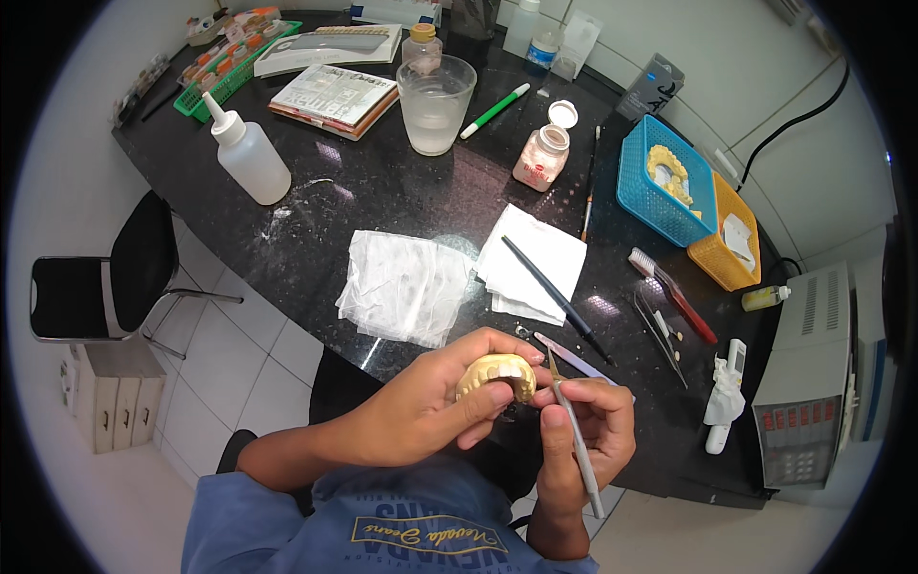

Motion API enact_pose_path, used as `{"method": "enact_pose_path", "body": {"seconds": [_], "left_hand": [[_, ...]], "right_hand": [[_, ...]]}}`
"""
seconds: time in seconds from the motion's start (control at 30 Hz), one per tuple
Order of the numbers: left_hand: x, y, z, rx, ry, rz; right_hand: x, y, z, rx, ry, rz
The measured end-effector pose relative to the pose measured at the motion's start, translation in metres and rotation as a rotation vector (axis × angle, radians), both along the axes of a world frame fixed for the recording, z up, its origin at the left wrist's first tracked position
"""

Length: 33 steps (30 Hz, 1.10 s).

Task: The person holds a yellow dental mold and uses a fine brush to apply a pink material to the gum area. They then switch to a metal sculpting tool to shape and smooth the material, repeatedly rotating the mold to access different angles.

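Close to my body, over the table's front edge, my left hand (pixel 445 392) grips a yellow plaster dental cast (pixel 491 370) with its row of teeth showing. One tooth on it looks whiter than the others. My right hand (pixel 588 430) pinches a slim metal carving knife (pixel 579 440) like a pen, its narrow tip pointing up beside the cast. Whether the tip touches the cast I cannot tell. Just beyond my hands lie a pale lilac-handled tool (pixel 572 356) and a dark thin-handled brush (pixel 555 295), which rests partly on folded white paper towels (pixel 531 263).
A crumpled white tissue (pixel 406 287) lies left of the towels. Farther back stand a squeeze bottle (pixel 251 158), a cup of water (pixel 436 105) and an open powder jar (pixel 542 158). On the right are a blue basket (pixel 660 206) holding another cast, a red-handled brush (pixel 674 297) and tweezers (pixel 660 335).
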State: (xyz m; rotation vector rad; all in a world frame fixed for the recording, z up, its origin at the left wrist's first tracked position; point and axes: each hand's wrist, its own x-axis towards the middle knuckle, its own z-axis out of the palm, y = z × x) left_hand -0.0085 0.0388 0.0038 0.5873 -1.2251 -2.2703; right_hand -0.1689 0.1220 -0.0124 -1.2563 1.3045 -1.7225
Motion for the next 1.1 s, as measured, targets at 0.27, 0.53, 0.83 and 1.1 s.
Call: {"method": "enact_pose_path", "body": {"seconds": [0.27,0.53,0.83,1.1], "left_hand": [[-0.001,0.002,-0.002,-0.057,-0.075,0.000],[-0.007,0.008,-0.018,-0.755,-0.268,0.235],[-0.011,0.010,-0.033,-1.199,-0.306,0.535],[-0.019,0.015,-0.036,-1.248,-0.368,0.735]], "right_hand": [[0.001,0.000,-0.002,-0.012,-0.033,-0.024],[-0.004,0.003,-0.010,-0.166,0.115,-0.096],[0.000,-0.001,-0.009,-0.262,0.156,-0.039],[-0.001,-0.002,-0.010,-0.250,0.166,-0.001]]}}
